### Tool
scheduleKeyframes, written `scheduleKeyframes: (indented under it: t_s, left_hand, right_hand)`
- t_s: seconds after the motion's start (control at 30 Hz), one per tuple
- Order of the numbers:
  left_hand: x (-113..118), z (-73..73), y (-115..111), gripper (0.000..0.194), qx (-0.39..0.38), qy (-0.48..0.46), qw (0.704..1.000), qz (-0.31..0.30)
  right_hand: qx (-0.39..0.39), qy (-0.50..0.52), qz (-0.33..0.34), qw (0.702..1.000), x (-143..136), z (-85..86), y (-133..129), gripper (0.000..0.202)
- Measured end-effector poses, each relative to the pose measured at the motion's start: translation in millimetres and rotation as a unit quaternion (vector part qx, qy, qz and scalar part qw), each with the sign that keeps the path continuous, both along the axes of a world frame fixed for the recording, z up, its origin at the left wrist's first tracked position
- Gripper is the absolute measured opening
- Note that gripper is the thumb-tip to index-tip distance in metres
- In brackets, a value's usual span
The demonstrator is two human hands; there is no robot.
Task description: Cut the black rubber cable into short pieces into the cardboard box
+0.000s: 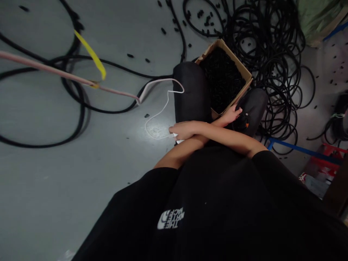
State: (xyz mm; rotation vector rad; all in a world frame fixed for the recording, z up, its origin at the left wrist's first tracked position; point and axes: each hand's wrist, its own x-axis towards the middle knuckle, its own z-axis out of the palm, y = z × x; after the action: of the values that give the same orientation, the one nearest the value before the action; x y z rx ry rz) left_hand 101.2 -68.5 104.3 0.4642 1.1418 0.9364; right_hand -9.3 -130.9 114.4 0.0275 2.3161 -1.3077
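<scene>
One head-worn view, aimed down and forward

The single camera looks from the wearer's head, steeply down over the black shirt (212,203) and out to the floor (116,174). The shirt is closest to the lens and fills much of the lower frame. The right hand (186,130) sits about mid-frame, farther off; the left hand (232,115) appears to its right, slightly higher. Beyond the two hands come the knees (191,92) and the carton (237,64); the coiled cables (268,29), up and right of the left hand, spread farther out.
</scene>
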Motion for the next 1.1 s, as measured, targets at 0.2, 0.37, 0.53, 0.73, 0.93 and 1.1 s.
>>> scheduleKeyframes:
  t_s: [0.2,0.37,0.53,0.73,0.93,1.1]
  left_hand:
    - [-19.8,3.8,-2.3,0.026,-0.01,0.002,1.0,0.014]
    - [-69.9,15.6,16.1,0.028,0.004,0.011,0.994,0.104]
    - [-118.8,14.3,25.4,0.029,0.059,-0.029,0.985,0.157]
    - [-110.9,-8.0,-0.2,0.042,0.072,0.07,0.983,0.151]
    - [-98.8,-23.9,-22.0,0.061,0.14,0.188,0.965,0.121]
    - [-104.6,-8.4,-21.3,0.055,0.173,0.184,0.964,0.088]
  right_hand:
    - [-0.02,0.09,-0.154,0.984,23.7,75.7,2.6,0.042]
    - [-0.143,0.189,-0.267,0.934,143.9,142.5,47.1,0.034]
    - [-0.016,0.136,-0.677,0.723,219.9,84.6,84.2,0.045]
    - [-0.211,0.051,-0.645,0.733,184.4,-11.4,52.5,0.052]
    - [-0.273,0.071,-0.662,0.695,175.2,-24.0,25.7,0.074]
    - [-0.258,0.092,-0.696,0.664,187.0,-27.4,31.5,0.086]
